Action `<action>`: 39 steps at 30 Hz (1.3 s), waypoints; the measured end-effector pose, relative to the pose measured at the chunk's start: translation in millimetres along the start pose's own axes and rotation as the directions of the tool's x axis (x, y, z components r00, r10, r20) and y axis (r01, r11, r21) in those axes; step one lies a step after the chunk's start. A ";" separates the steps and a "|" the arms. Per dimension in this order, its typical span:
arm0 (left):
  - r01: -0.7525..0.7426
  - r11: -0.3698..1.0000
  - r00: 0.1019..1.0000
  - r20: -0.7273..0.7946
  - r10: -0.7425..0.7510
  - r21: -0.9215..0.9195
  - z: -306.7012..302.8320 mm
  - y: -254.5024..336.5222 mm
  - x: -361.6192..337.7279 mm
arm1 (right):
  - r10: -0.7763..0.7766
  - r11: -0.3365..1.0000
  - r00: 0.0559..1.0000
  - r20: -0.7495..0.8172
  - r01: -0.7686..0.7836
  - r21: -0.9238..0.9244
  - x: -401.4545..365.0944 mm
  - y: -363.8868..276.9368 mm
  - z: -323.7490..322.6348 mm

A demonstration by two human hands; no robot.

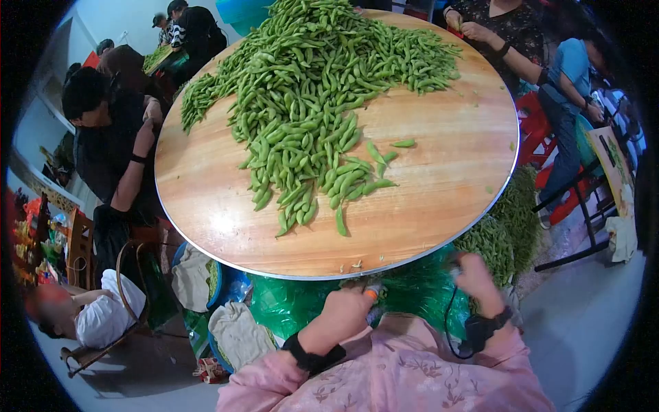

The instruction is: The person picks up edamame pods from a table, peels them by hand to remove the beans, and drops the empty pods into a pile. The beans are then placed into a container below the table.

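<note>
My left hand (341, 314) is closed just below the near edge of the round wooden table (439, 185), with a small orange piece (371, 294) at its fingertips. I cannot make out what else it grips. To the right, my right hand (479, 283) is smeared by motion, raised beside the table rim over green plastic sheeting (429, 288). A black cord (448, 323) loops near it down to the dark band on that wrist. Above both hands, a large heap of green soybean pods (302, 89) covers the table's far side, and a few loose pods (341, 221) lie nearer me.
Leafy green bean plants (504, 233) are piled on the floor at right. Cloth-covered tubs (237, 333) stand at lower left. People sit around the table, including a person in black (113, 137) at left. A black-legged stand (583, 199) and red stools (532, 127) are at right.
</note>
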State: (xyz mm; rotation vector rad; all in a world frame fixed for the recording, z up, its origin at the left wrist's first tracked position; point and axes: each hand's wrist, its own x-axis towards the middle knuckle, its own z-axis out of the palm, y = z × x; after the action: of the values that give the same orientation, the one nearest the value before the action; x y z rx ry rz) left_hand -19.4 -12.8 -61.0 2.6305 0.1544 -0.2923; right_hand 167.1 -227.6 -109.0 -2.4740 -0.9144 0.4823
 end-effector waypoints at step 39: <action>-0.115 0.573 0.993 -0.095 0.065 -0.812 -45.7 12.7 13.2 | -0.310 0.385 0.950 0.045 0.082 0.919 -3.3 -127.8 -38.5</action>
State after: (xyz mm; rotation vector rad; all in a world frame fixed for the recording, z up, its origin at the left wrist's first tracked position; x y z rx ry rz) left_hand 3.6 -1.3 -19.0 1.6904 0.1286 -0.0680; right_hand 116.6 -154.9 -9.1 -1.2667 -0.7014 0.8864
